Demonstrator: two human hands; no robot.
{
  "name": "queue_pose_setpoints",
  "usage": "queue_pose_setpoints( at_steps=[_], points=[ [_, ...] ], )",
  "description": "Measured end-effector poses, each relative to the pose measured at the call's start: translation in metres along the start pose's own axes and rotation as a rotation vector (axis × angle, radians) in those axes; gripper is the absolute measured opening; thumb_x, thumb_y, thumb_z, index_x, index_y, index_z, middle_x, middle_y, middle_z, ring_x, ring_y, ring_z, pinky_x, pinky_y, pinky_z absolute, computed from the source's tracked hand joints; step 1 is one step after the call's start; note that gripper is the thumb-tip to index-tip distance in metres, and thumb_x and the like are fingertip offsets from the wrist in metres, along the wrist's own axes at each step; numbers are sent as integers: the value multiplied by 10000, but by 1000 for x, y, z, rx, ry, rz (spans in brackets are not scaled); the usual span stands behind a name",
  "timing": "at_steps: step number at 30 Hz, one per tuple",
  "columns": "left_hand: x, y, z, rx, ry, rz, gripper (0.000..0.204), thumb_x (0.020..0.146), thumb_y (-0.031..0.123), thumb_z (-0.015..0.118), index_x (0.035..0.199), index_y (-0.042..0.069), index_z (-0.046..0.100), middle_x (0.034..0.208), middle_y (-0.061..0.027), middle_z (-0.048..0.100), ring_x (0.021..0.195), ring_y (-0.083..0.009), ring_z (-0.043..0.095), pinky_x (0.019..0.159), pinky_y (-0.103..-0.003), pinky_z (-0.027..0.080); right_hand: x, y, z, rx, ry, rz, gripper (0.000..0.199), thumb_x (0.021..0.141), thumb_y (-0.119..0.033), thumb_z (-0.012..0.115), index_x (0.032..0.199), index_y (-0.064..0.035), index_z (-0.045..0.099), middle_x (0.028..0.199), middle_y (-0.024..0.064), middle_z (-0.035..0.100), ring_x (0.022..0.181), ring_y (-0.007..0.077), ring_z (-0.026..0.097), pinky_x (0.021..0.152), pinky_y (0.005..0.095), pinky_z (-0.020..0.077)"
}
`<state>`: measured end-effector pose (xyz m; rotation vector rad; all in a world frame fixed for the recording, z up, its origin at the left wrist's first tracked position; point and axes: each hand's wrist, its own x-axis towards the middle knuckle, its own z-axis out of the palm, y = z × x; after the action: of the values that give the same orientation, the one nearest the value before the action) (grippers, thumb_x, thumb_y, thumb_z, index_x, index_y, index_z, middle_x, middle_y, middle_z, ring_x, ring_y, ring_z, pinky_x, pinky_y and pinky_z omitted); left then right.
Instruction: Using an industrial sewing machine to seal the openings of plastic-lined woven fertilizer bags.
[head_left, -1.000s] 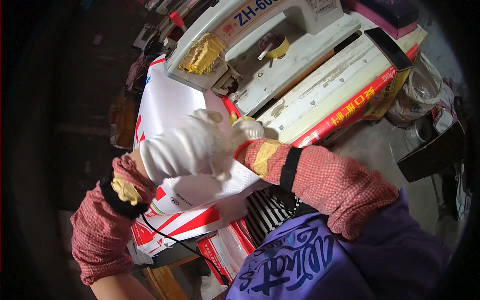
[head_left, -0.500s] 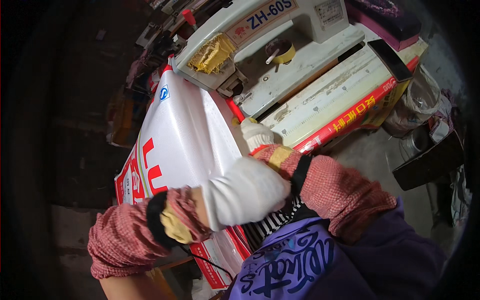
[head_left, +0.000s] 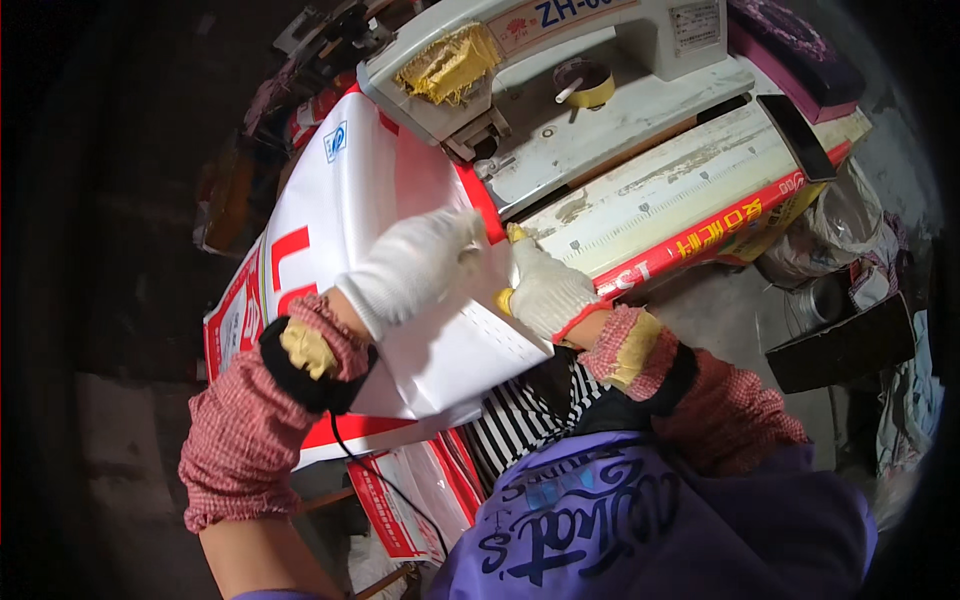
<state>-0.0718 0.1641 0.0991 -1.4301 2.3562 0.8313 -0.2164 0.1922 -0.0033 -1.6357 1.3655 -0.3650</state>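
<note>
1. white woven-plastic sack with red print (head_left: 350,215): in front of me, mostly ahead and left, slumped and creased, far part tucked by the head of the grey-white metal sewing machine (head_left: 590,135).
2. orientation: visible spread slants from the machine head down toward my lap. true long axis can't be told, folds and my sleeves hide too much. right-side border runs down close by my right hand in a white knit glove with yellow fingertips and red cuff trim (head_left: 550,290).
3. my left hand in a plain white knit glove (head_left: 415,265) is over the middle of the sack, so it's nearer the bulk; right is nearer the border and the machine bed.
4. hands: apart, just beside each other, sack between. left fingers curled, can't tell if they pinch plastic. right thumb and fingers at the border, grip not clear either.
5. narrow red band (head_left: 478,195) at the sack's machine-side border, right by the bed's end.
6. containers: squat yellow ring-shaped holder (head_left: 597,92) on the bed, white stick across its rim, inside dark. translucent whitish bag (head_left: 848,215) off right, contents unclear. purple-and-black box (head_left: 800,60) behind the machine's right end, inside not visible.
</note>
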Motion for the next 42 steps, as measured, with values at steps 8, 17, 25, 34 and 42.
queue_pose_setpoints(
  at_steps=[8,17,25,34,42],
  points=[
    [-1,-37,23,401,-212,-290,417,718,236,661,1091,79,563,902,-167,616,847,-325,587,772,-361,455,-2,-4,12,-27,189,-48,755,749,-304,618,1356,-68,235,1107,249,525,965,401,542,826,446,424],
    [12,-85,61,151,452,-141,360,737,196,681,969,-36,532,875,-185,607,839,-342,586,744,-366,460,43,-37,-6,-863,337,-693,285,671,-234,627,935,-127,633,1073,87,553,1072,259,469,957,418,309],
    [15,-91,68,-223,586,-70,372,691,242,704,915,-14,554,881,-189,585,797,-279,581,713,-330,457,46,-52,-17,-861,4,-640,163,755,-183,567,887,-98,613,851,107,621,887,289,581,788,377,437],
    [6,-74,62,-82,433,-2,354,745,195,669,975,-30,520,907,-140,573,826,-235,558,754,-318,442,53,-30,-15,-233,338,-587,206,774,-210,588,908,-64,535,812,169,596,770,351,573,666,413,451],
    [22,-97,75,-503,505,-161,365,933,294,318,874,26,559,752,-77,542,700,-184,497,700,-305,413,58,-39,-20,-936,64,-936,218,726,-210,614,925,-120,617,822,123,611,811,313,588,734,379,473]
  ],
)
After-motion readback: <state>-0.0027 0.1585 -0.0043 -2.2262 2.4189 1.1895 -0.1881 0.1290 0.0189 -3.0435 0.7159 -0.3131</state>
